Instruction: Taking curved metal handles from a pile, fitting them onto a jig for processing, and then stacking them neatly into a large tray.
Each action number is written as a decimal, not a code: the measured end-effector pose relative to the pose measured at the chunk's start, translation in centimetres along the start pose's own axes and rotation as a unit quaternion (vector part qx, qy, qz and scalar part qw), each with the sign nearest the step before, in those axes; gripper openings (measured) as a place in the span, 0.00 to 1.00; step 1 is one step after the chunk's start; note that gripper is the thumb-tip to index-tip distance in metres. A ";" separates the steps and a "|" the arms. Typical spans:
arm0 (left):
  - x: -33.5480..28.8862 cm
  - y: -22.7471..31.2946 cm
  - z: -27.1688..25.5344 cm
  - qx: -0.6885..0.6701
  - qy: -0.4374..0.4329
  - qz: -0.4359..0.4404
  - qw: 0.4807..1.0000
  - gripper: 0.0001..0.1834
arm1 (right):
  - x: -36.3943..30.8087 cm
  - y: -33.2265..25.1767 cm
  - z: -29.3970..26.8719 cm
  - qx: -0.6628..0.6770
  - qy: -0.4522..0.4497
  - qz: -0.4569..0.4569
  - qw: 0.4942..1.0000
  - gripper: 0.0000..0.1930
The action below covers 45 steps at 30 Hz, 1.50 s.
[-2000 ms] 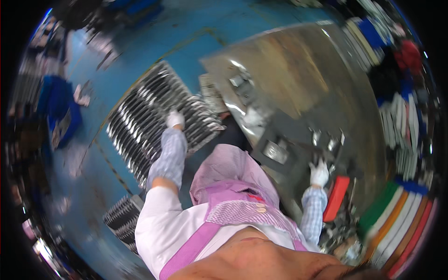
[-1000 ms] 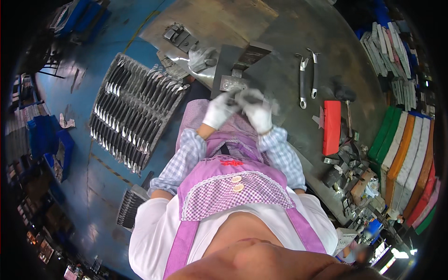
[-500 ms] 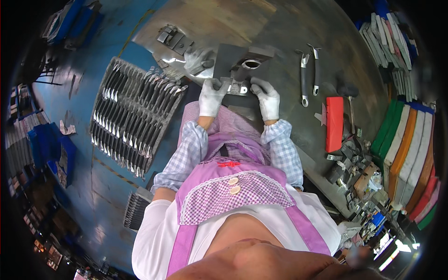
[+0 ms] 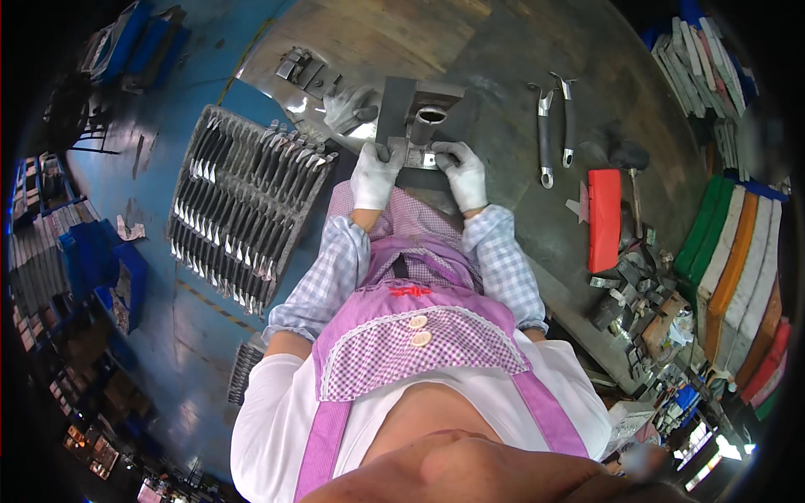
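Both of my hands wear white gloves and meet at a dark metal press fixture [image 4: 428, 101] with an upright round tube [image 4: 428, 119]. A small shiny metal plate [image 4: 418, 158] lies at the foot of the tube. My left hand [image 4: 375, 174] has its fingers bent and pressed on the plate's left end. From the other side, my right hand [image 4: 462, 174] closes its thumb and fingers at the right end. The fingertips partly cover the plate, so its full shape is hidden.
A grey tray [image 4: 243, 126] of black-handled tools stands on the left. Left of the fixture lie a grey glove [image 4: 348, 107] and a metal block [image 4: 303, 71]. Two black-handled tools [image 4: 546, 138], a red bar-shaped piece [image 4: 604, 220] and a dark-headed mallet [image 4: 629, 155] lie on the right.
My right hand has moved left, from beside the plate to its right end. My left hand has shifted slightly and stays at the left end.
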State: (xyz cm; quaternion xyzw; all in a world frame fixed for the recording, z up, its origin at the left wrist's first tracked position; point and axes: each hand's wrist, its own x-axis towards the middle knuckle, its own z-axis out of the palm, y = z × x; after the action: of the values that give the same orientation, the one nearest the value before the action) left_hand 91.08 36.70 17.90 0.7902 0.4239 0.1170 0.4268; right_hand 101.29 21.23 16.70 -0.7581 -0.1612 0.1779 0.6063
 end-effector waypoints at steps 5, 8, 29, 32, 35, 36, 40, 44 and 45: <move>1.1 -3.5 -3.3 -0.011 -0.043 0.060 0.997 0.25 | 0.1 -8.1 4.5 0.080 -0.129 0.085 0.985 0.13; 1.3 -8.9 -5.5 -0.536 -0.222 -0.109 0.807 0.20 | -1.3 -11.9 7.9 -0.146 -0.054 -0.190 0.969 0.15; 23.0 -38.7 -19.0 0.079 0.071 -0.290 0.951 0.21 | 7.2 -3.1 -9.5 -0.418 0.180 -0.076 0.887 0.12; 21.2 -39.0 -16.8 0.205 0.086 -0.238 0.946 0.23 | 7.9 1.7 -13.4 -0.709 0.087 0.018 0.699 0.16; 18.0 -34.6 -16.4 0.247 0.142 -0.167 0.944 0.26 | 7.2 0.4 -13.9 -0.649 0.139 0.030 0.747 0.26; 16.8 -31.0 -16.0 0.135 0.130 -0.186 0.965 0.25 | 7.8 0.1 -15.4 -0.603 0.111 0.031 0.789 0.28; 6.5 -26.0 -14.1 -0.070 0.182 -0.078 0.978 0.19 | 9.8 -1.9 -12.8 -0.539 0.081 0.141 0.826 0.33; 0.2 -10.4 -9.9 -0.271 0.088 -0.005 0.959 0.13 | 5.7 0.4 -13.8 -0.011 0.111 0.198 0.974 0.17; -1.6 -8.0 -8.1 -0.348 0.062 0.043 0.934 0.13 | 2.8 -2.8 -11.3 0.173 0.099 0.203 0.959 0.14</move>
State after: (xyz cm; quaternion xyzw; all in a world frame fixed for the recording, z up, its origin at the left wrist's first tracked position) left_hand 81.09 42.38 16.92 0.6010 0.3476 0.3240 0.6426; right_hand 108.99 13.37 21.49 -0.6723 0.0905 0.2464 0.6922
